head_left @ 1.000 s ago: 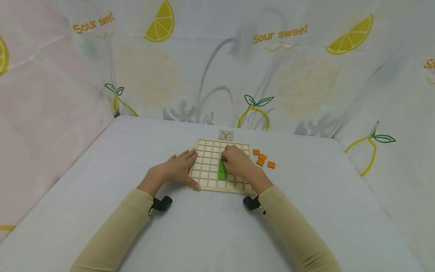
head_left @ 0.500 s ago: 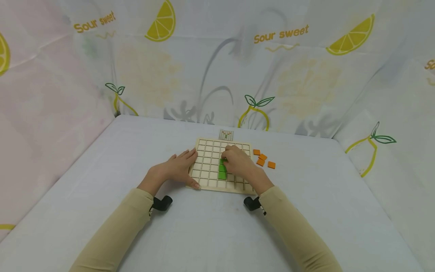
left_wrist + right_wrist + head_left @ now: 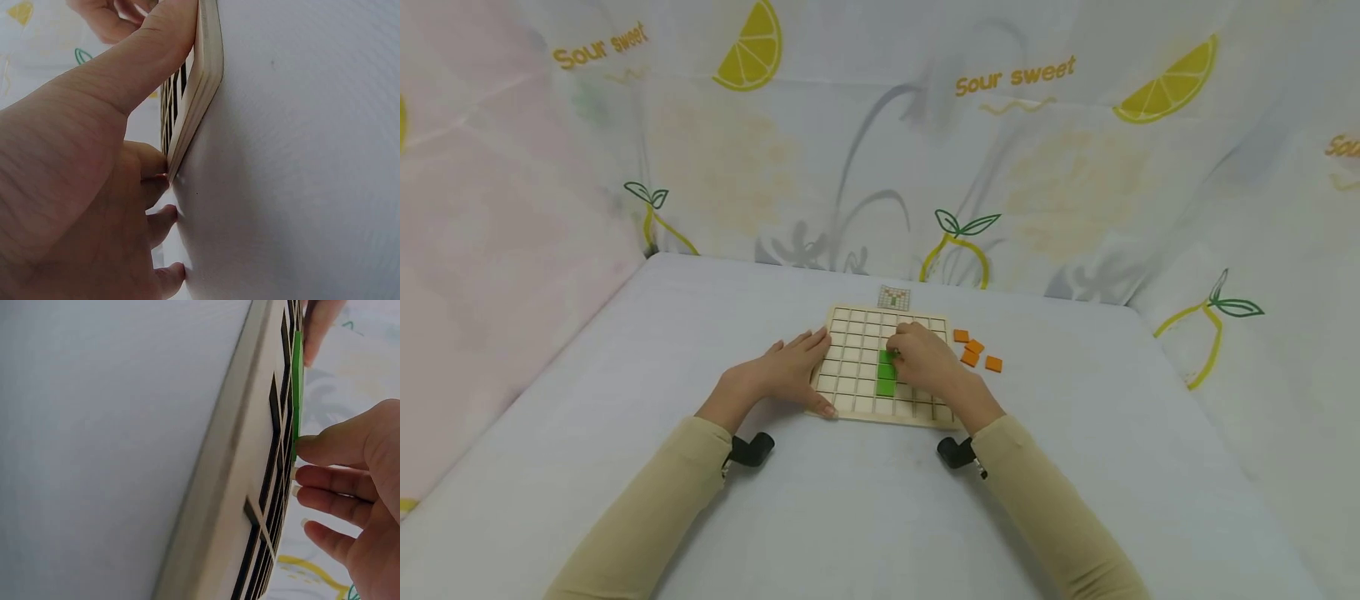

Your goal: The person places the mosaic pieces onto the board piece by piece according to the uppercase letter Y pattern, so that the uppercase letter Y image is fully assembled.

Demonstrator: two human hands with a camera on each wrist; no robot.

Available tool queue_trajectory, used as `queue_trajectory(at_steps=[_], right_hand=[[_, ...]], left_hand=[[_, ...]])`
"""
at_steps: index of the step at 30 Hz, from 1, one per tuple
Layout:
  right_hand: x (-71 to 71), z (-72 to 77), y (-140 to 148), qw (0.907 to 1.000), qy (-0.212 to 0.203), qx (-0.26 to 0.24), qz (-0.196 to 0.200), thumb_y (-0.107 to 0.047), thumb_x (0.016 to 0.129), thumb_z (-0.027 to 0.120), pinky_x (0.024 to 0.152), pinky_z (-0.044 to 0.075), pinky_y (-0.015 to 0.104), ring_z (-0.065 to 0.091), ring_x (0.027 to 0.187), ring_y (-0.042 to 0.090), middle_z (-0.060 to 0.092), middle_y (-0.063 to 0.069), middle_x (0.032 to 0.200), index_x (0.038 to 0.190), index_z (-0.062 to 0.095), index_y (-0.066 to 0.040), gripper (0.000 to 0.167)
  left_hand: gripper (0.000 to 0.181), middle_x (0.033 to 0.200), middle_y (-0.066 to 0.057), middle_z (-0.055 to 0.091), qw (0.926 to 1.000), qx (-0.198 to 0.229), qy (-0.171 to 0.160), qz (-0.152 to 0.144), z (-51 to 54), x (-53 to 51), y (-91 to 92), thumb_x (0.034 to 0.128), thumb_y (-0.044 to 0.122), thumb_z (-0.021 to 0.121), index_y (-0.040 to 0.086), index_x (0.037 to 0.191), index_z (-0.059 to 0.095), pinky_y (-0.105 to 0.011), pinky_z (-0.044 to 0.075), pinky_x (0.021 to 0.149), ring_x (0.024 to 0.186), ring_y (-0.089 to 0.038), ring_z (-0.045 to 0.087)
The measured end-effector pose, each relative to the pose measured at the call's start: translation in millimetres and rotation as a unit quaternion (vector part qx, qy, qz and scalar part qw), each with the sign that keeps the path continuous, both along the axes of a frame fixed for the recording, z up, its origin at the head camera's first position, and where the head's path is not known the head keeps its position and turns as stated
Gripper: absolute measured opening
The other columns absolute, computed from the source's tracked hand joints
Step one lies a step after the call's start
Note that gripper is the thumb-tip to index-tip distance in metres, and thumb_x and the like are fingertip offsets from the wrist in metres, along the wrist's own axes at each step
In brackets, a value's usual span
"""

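Observation:
A pale wooden grid board lies on the table. In the head view, a column of green square tiles sits in its cells right of the middle. My left hand rests spread along the board's left edge, its thumb on the near corner; the left wrist view shows this thumb over the rim. My right hand is over the board with bent fingers, pinching at the far green tile. In the right wrist view, the thumb touches the green strip's end, and fingertips meet the grid beside it. The hand partly hides that tile.
Several loose orange tiles lie on the table right of the board, two of them overlapping. A small card with a coloured grid pattern lies behind the board. A lemon-printed cloth hangs behind the table.
The head view has shifted slightly. My right fingers have moved only a little at the green tiles, and slightly more green shows beside them. My left hand keeps its place on the board.

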State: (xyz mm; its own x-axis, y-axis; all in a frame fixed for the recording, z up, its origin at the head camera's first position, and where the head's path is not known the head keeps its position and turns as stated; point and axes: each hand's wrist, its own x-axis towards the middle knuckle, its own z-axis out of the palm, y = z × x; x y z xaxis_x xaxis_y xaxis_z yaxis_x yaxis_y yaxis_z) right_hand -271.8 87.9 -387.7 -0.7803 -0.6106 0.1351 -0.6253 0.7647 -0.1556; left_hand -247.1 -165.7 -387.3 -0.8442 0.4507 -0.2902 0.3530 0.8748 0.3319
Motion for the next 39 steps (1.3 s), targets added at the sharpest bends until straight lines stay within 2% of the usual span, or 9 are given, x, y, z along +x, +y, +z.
queue_trajectory(at_steps=[10,19,27,32,39], right_hand=[[3.0,6.0,7.8,0.9989,-0.032,0.003,-0.033,-0.003,0.095,0.059,0.090,0.056,0.035,0.064,0.109,0.025,0.069,0.008,0.114,0.116,0.071,-0.007,0.024],[3.7,0.9,14.9,0.9989,-0.028,-0.002,-0.038,-0.004,0.094,0.061,0.086,0.057,0.035,0.066,0.106,0.025,0.071,0.007,0.112,0.114,0.073,-0.007,0.023],[6.1,2.0,25.4,0.9989,-0.014,-0.020,-0.039,-0.002,0.092,0.063,0.087,0.057,0.037,0.065,0.106,0.028,0.070,0.011,0.110,0.113,0.071,-0.003,0.022],[3.4,-0.1,34.2,0.9978,-0.026,-0.015,-0.059,-0.001,0.091,0.061,0.087,0.056,0.039,0.064,0.109,0.029,0.069,0.010,0.112,0.115,0.071,-0.004,0.026],[-1.6,-2.8,41.7,0.9961,-0.002,-0.003,-0.088,-0.005,0.090,0.066,0.087,0.056,0.039,0.067,0.103,0.026,0.071,0.008,0.109,0.112,0.073,-0.007,0.023]], left_hand=[[0.130,0.168,-0.015,0.002,0.9999,0.010,0.000,-0.001,2.5,1.3,-1.1,0.0714,0.065,0.079,0.001,0.159,0.008,-0.068,0.009,0.120,0.156,-0.039,0.002],[0.130,0.168,-0.016,0.002,1.0000,0.009,-0.003,-0.001,-3.0,2.2,-0.8,0.0714,0.066,0.079,0.000,0.159,0.009,-0.068,0.009,0.119,0.155,-0.040,0.003],[0.129,0.168,-0.016,0.003,0.9999,0.010,0.007,-0.003,-3.9,2.2,-1.4,0.0720,0.066,0.078,0.000,0.159,0.009,-0.068,0.009,0.120,0.155,-0.040,0.004],[0.129,0.168,-0.016,0.002,0.9999,0.008,0.003,-0.005,-4.0,1.2,-0.8,0.0726,0.066,0.078,0.001,0.159,0.008,-0.067,0.009,0.120,0.156,-0.039,0.003],[0.128,0.168,-0.015,0.002,0.9999,0.006,0.008,-0.006,-2.6,-0.2,-0.1,0.0731,0.066,0.077,0.001,0.159,0.008,-0.067,0.009,0.120,0.156,-0.038,0.003]])
